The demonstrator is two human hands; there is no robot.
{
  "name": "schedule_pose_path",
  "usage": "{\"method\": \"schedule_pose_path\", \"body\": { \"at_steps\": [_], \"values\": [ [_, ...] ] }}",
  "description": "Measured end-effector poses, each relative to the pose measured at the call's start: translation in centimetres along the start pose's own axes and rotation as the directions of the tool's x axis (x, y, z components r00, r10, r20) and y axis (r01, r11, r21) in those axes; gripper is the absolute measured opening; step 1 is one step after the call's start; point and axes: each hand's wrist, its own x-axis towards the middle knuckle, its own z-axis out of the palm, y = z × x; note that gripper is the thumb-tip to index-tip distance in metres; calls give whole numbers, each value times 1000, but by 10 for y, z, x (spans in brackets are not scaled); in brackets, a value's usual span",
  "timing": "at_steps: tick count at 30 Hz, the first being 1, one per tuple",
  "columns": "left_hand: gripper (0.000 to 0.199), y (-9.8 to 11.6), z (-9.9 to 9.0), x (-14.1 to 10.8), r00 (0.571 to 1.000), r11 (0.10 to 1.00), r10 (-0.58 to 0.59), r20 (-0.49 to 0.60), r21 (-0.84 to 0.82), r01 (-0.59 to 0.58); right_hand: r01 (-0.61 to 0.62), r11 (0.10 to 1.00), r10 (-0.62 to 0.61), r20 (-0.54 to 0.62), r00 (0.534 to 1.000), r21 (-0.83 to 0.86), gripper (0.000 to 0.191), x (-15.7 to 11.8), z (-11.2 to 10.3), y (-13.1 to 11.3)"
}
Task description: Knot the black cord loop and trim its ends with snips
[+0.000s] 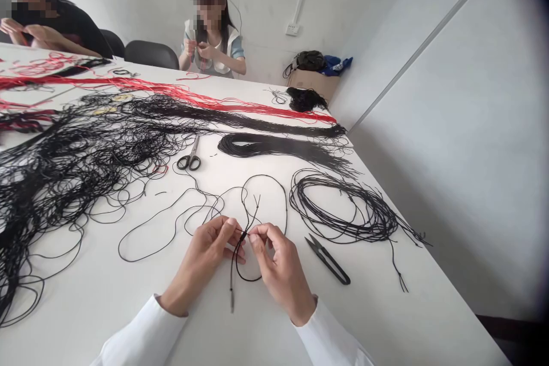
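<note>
We list, from left to right:

- Tangle [43,183], black, spread over the left of the surface [386,309]; apparently loose stock, set within reach.
- Scissors [195,147], beside the tangle, blades pointing far, handles near, probably so they can be picked up directly.
- Left hand [210,249]: thumb and fingers closed on the cord, we judge to steady its knot [243,235].
- Cord [251,281], black, between the hands at near centre, just above the surface; its loop hangs near, leaving the knot exposed.
- Right hand [283,269]: thumb and forefinger pinching a thin strand of the cord close by the knot, seemingly for fine control.
- Hank [295,150], folded at the far side, likely to keep its strands aligned.
- Snips [346,279], just right of the right hand, convenient to it.
- Coil [386,223], gathered at the right, presumably against tangling.

Obscured: the tangle is cut off at left; fingers mask part of the knot; we cannot tell whether the thin loops [148,257] beyond the left hand join the cord. Its pale end [232,301] is too small to identify.
</note>
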Motion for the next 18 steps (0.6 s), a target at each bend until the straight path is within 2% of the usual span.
{"method": "schedule_pose_path", "body": {
  "at_steps": [5, 8, 11, 15, 18],
  "values": [
    [32, 2, 0, -1, 994, 998, -11, 104, 61, 5, -10, 1000, 10, 3, 1000, 5, 19, -1, 0, 0],
    [30, -1, -2, -1, 999, 997, 15, 39, 72, -18, 6, 999, -5, 22, 1000, -44, 18, 0, -1, 0],
    [30, -2, -5, 0, 998, 999, 33, -62, 20, -32, 76, 985, -74, 22, 997, -153, 18, 2, -8, 5],
    [32, 2, -10, 1, 985, 995, 16, -174, -90, -32, 140, 930, -174, -71, 982, -339, 19, 11, -32, 16],
    [34, 3, -12, 1, 982, 989, -11, -187, -146, -17, 153, 872, -250, -154, 956, -465, 20, 28, -55, 17]
  ]
}}
